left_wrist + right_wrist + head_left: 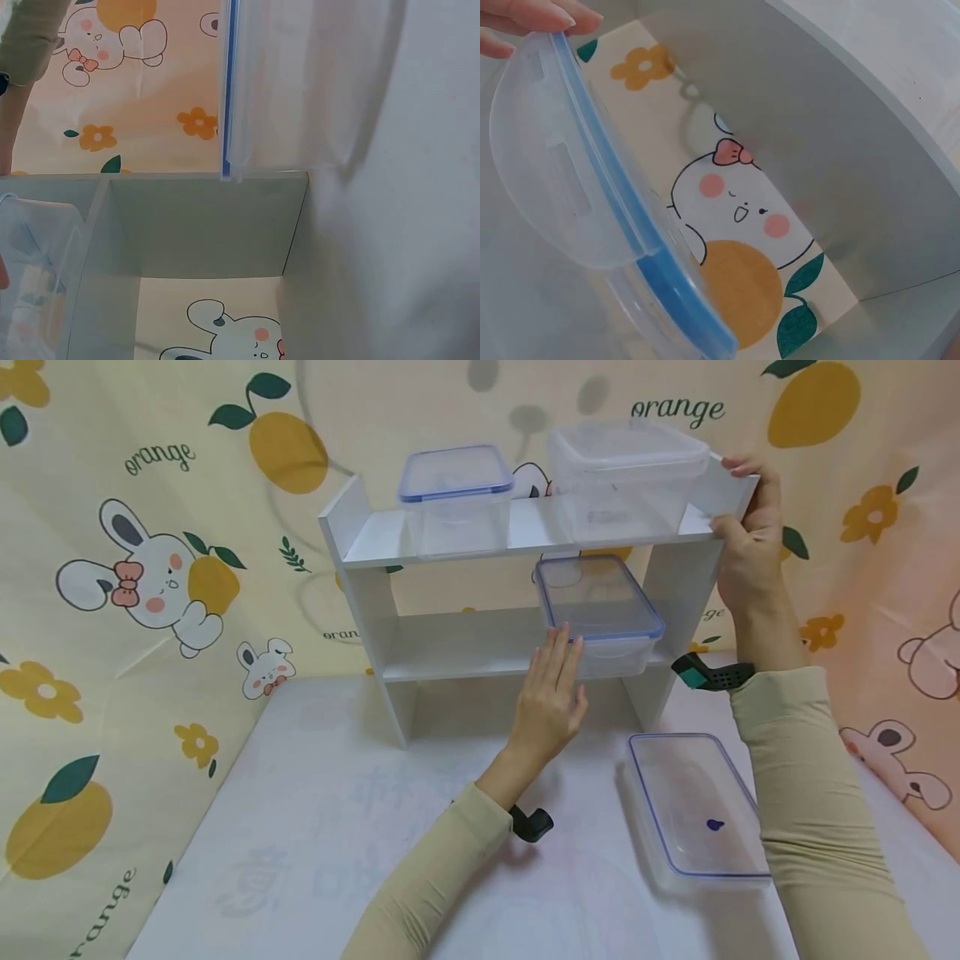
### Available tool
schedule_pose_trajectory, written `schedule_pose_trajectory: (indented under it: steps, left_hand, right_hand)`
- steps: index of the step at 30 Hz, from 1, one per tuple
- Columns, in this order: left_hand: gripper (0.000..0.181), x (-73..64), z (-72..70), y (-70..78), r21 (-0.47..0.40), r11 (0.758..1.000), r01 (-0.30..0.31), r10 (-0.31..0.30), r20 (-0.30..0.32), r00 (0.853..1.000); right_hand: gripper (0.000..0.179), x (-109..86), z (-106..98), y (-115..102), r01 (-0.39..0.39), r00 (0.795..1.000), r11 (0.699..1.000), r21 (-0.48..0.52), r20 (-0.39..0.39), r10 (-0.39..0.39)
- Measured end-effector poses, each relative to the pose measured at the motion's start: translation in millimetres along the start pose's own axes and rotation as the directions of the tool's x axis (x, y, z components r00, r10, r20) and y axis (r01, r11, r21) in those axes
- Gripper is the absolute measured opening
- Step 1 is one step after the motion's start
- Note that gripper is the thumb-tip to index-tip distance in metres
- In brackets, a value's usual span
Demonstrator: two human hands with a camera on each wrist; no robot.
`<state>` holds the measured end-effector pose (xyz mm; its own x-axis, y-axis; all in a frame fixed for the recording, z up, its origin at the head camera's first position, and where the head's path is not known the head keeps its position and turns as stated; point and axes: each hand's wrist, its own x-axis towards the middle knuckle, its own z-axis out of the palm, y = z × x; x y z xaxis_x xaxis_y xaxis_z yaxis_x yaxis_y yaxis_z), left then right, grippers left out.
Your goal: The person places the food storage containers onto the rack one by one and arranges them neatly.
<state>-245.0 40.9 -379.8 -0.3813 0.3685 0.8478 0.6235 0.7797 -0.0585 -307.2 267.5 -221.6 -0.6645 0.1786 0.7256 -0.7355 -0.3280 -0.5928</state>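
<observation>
A white two-tier shelf (465, 643) stands at the back of the table. On its middle board, at the right, sits a clear plastic food container (615, 658) with a blue-edged lid, its front jutting past the board. My left hand (550, 706) touches the front left of this container with straight fingers; in the right wrist view its fingertips (544, 15) meet the lid's edge. My right hand (756, 547) grips the upper end of the shelf's right side panel, thumb in front and fingers over the edge.
On the top board stand a blue-lidded container (457, 514) and a larger clear-lidded one (626, 485). A flat container (693, 810) with a blue rim and a dark blue mark lies on the white table (300, 827), right of my left arm. Printed cloth hangs behind.
</observation>
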Motion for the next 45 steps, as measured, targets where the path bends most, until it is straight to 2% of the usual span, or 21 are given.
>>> schedule_pose_trajectory:
  steps: [4,8,12,17,25,29,31,32,36,38,43,45]
  left_hand:
    - [0.061,0.6,-1.1,1.4,-0.016,1.000,0.010,-0.010,0.021,1.000]
    - [0.063,-1.5,-3.3,4.3,-0.059,0.997,0.048,-0.046,0.029,0.999]
    - [0.064,-8.3,-6.0,9.8,-0.125,0.989,0.083,-0.079,0.034,0.996]
    - [0.062,-19.7,-10.9,18.4,-0.209,0.975,0.075,-0.072,0.025,0.997]
    - [0.055,-38.2,-15.8,32.2,-0.374,0.922,0.104,-0.091,0.052,0.994]
    - [0.049,-46.1,-15.4,38.2,-0.440,0.885,0.148,-0.121,0.091,0.989]
    - [0.047,-50.5,-16.2,41.9,-0.496,0.846,0.198,-0.142,0.148,0.979]
    - [0.046,-52.9,-16.8,44.2,-0.528,0.816,0.235,-0.157,0.188,0.969]
    - [0.044,-62.0,-19.6,54.3,-0.618,0.687,0.382,-0.193,0.351,0.916]
    - [0.043,-66.0,-19.8,59.7,-0.642,0.638,0.425,-0.200,0.394,0.897]
    - [0.040,-77.0,-16.6,73.9,-0.695,0.563,0.446,-0.185,0.420,0.888]
    - [0.039,-81.8,-14.4,79.9,-0.712,0.514,0.479,-0.189,0.451,0.872]
  right_hand:
    - [0.052,-0.9,0,-1,-0.003,1.000,1.000,0.000,-0.008,0.003]
    - [0.052,-1.9,0,-1,-0.006,1.000,1.000,-0.012,-0.002,0.006]
    - [0.050,-1.4,0,-1,-0.012,1.000,1.000,-0.016,0.004,0.012]
    - [0.050,-0.5,0,-2,-0.014,1.000,1.000,-0.027,-0.004,0.014]
    - [0.050,-0.8,1,-2,-0.017,1.000,1.000,-0.019,-0.020,0.017]
    - [0.050,-0.5,0,-2,-0.013,1.000,1.000,0.012,-0.015,0.014]
    - [0.049,-0.4,0,-2,-0.015,1.000,1.000,0.026,-0.009,0.016]
    - [0.048,-0.3,0,-2,-0.017,1.000,0.999,0.032,-0.005,0.017]
    - [0.048,-0.4,0,-2,-0.025,1.000,0.998,0.049,-0.002,0.025]
    - [0.048,-0.3,0,-2,-0.026,1.000,0.998,0.054,0.000,0.026]
    - [0.049,-0.1,0,-3,-0.028,1.000,0.997,0.065,0.000,0.029]
    - [0.050,0.0,0,-3,-0.029,1.000,0.997,0.065,-0.002,0.030]
